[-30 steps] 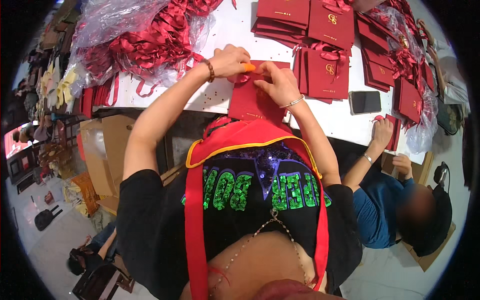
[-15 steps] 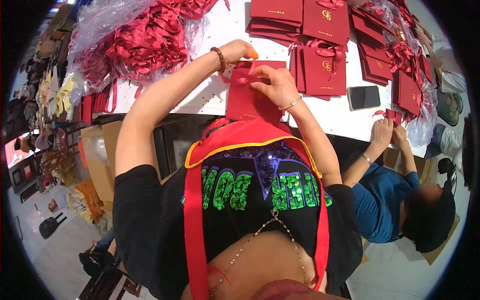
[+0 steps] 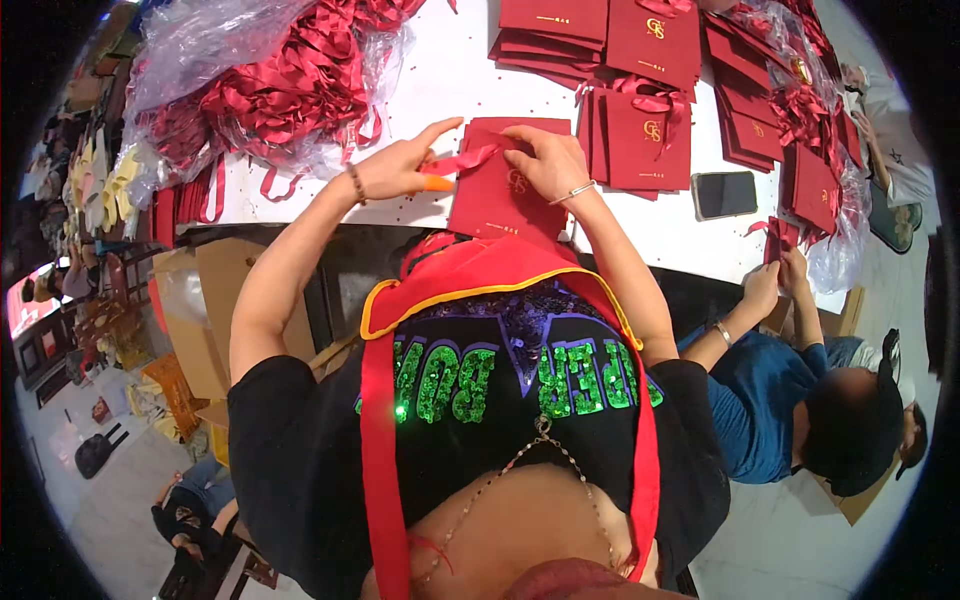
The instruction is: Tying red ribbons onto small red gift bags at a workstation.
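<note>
A dark red paper gift bag (image 3: 500, 195) with gold print lies flat at the table's front edge before me. A red satin ribbon (image 3: 466, 160) stretches leftward from near its upper part. My left hand (image 3: 400, 168) is closed on the ribbon's left end, its index finger sticking out and an orange cover on the thumb. My right hand (image 3: 555, 168) rests over the bag's upper right, thumb and fingertips pinching where the ribbon meets the bag. Those fingertips partly hide the ribbon there.
A heap of red ribbons (image 3: 290, 95) in clear plastic lies at the left. Stacked red bags (image 3: 650, 140) stand to the right, beside a dark phone (image 3: 725, 195). At the far right, a co-worker's hands (image 3: 775, 285) handle a small red item. Cardboard boxes (image 3: 225, 300) sit below the table's left.
My left hand has moved left and down, drawing the ribbon out sideways. The bag's gold emblem now shows. My right hand has shifted only slightly.
</note>
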Demonstrator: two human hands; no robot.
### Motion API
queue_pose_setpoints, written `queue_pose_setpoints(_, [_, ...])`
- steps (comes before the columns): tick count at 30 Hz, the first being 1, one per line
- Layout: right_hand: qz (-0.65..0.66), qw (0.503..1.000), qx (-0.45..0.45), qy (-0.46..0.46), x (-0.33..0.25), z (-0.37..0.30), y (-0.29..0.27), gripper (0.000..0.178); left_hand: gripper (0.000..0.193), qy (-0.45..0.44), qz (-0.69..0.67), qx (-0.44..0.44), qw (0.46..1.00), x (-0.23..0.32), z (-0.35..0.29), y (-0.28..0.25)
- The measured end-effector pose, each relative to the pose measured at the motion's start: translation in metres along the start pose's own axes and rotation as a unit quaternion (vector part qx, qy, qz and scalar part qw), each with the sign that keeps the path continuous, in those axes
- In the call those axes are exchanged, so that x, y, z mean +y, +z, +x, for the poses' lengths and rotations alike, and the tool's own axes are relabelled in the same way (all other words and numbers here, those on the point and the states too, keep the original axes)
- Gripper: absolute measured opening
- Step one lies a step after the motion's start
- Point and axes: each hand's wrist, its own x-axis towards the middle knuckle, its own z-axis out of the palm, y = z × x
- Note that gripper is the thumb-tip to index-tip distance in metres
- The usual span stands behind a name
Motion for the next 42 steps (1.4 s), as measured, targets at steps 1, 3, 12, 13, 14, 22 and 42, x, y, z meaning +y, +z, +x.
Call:
queue_pose_setpoints(1, [0.000,1.000,-0.002,0.000,0.001,0.001,0.001,0.031,0.076,-0.019,-0.039,-0.011,0.999,-0.006,-0.010,-0.005])
queue_pose_setpoints(3, [-0.007,1.000,-0.010,0.015,0.008,0.004,0.005,0.032,0.066,-0.059,-0.062,-0.015,0.996,-0.011,-0.033,-0.019])
queue_pose_setpoints(12, [-0.031,1.000,-0.002,0.004,0.015,0.008,0.013,0.027,0.033,0.121,-0.490,0.174,0.846,-0.056,-0.076,-0.039])
queue_pose_setpoints(13, [-0.033,0.999,-0.003,0.003,0.016,0.008,0.014,0.027,0.033,0.122,-0.491,0.176,0.844,-0.054,-0.073,-0.036])
queue_pose_setpoints(14, [-0.033,0.999,-0.005,0.003,0.015,0.008,0.014,0.027,0.034,0.172,-0.525,0.160,0.818,-0.049,-0.071,-0.034])
queue_pose_setpoints(22, [0.051,0.998,0.011,0.023,0.013,0.008,0.010,0.033,0.017,0.229,-0.195,0.246,0.921,0.033,-0.005,-0.017])
queue_pose_setpoints(42, [0.152,0.980,0.069,0.108,0.036,-0.036,-0.007,0.036,0.019,0.243,0.146,0.269,0.921,0.056,0.055,0.051])
